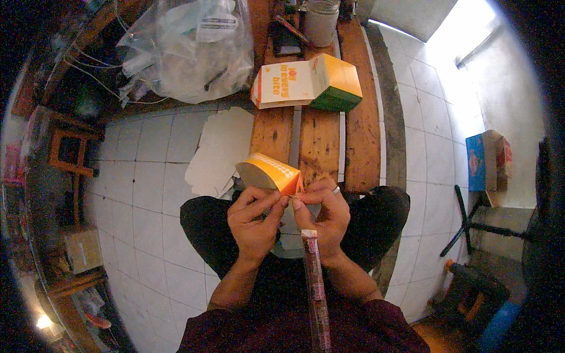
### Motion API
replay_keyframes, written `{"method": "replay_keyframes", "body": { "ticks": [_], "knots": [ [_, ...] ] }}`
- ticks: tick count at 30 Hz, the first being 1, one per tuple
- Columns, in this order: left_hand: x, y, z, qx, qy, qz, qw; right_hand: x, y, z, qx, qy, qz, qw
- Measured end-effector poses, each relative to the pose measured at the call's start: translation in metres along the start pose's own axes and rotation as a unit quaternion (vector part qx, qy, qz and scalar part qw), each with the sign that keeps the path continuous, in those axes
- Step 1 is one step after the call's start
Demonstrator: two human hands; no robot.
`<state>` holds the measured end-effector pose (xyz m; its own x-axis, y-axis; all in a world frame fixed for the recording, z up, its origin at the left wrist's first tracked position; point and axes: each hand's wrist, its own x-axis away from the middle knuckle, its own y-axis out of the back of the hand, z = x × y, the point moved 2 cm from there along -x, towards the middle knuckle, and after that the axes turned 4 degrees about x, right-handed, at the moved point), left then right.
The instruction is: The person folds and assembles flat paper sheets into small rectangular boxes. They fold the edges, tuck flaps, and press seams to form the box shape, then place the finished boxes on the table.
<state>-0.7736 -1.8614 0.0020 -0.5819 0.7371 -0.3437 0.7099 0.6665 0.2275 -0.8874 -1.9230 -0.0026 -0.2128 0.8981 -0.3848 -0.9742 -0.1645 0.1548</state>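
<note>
Between my two hands is a yellow-orange card food carton (272, 166), with a white checked pattern along its edge and a greyish inner side. Its curved end points away to the left, and its narrow end lies at my fingertips. My left hand (253, 222) is closed, thumb and fingers pinching the lower edge. My right hand (325, 215), with a ring on one finger, pinches the same narrow end from the other side. The fingertips of both hands almost meet there. A long strip of dark reddish sachets (316, 282) hangs in front of my body, just below my right thumb.
Farther along the wooden bench (362, 135) lies an opened food box (338, 82) in white, yellow and green. Beyond it stands a cloudy jar (321, 23). A filled clear plastic bag (194, 53) is at far left, and a pale sheet (220, 147) lies on the tiled floor.
</note>
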Motion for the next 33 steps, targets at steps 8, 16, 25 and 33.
{"method": "replay_keyframes", "body": {
  "ticks": [8, 16, 25, 33],
  "knots": [
    [0.005, -0.003, 0.007, 0.07, -0.047, -0.044, 0.995, -0.001, -0.002, 0.001, 0.009, 0.022, -0.016, 1.0],
    [0.006, -0.009, 0.001, 0.035, -0.103, -0.074, 0.991, -0.003, 0.001, 0.003, 0.003, 0.024, -0.03, 0.999],
    [0.008, -0.01, -0.002, 0.019, -0.085, -0.071, 0.994, -0.007, 0.003, 0.006, 0.017, 0.033, -0.013, 0.999],
    [0.004, -0.007, -0.001, 0.001, -0.133, -0.069, 0.989, -0.01, 0.009, 0.004, 0.03, 0.049, 0.037, 0.998]
  ]
}}
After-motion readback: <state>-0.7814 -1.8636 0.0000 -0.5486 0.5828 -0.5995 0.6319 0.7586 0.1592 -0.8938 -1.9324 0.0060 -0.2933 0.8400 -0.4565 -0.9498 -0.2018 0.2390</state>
